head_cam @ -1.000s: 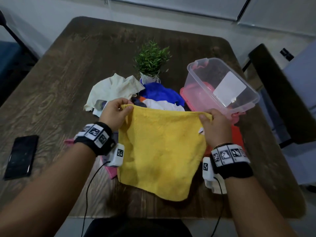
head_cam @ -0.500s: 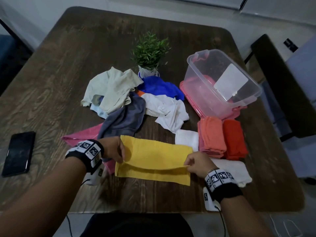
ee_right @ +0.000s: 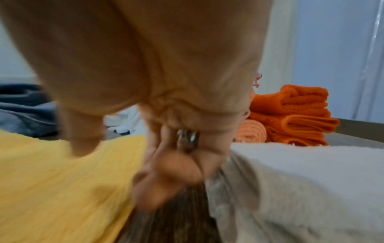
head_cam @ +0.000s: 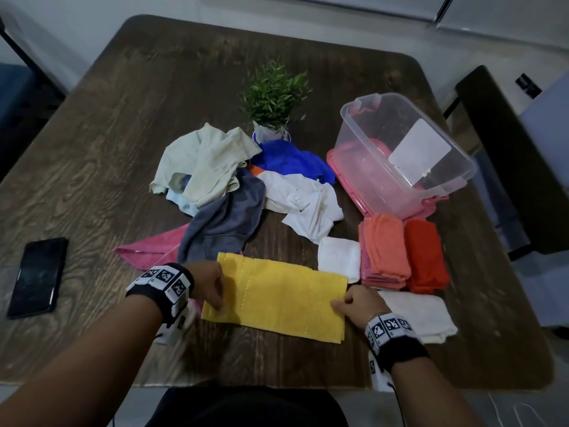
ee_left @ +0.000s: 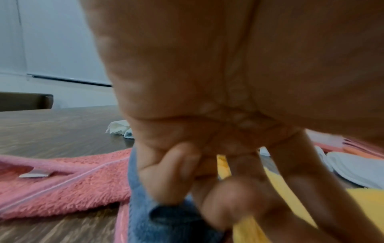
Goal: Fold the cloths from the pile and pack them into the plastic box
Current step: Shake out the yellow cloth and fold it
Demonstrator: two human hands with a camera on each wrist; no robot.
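The yellow cloth (head_cam: 277, 298) lies in the lower middle of the head view, folded to a long band on the dark wooden table (head_cam: 123, 124), and we hold it at both short ends. Our left hand (head_cam: 209, 286) has its fingers curled onto the left edge; in the left wrist view they bend down around the yellow fabric, so we read it as pinching, though blur hides the exact contact. Our right hand (head_cam: 354, 305) sits at the right edge with thumb on top and fingers curled at the hem, apparently pinching too. We judge the cloth light, soft and limp, with a napped towel surface that grips rather than slips, and nothing fragile about it. It will sag wherever unsupported, so the stacked corners at each short end are the best places to hold, both layers together. The plastic box (head_cam: 406, 155) stands at the upper right, with folded cloths (head_cam: 403, 254) just below it.
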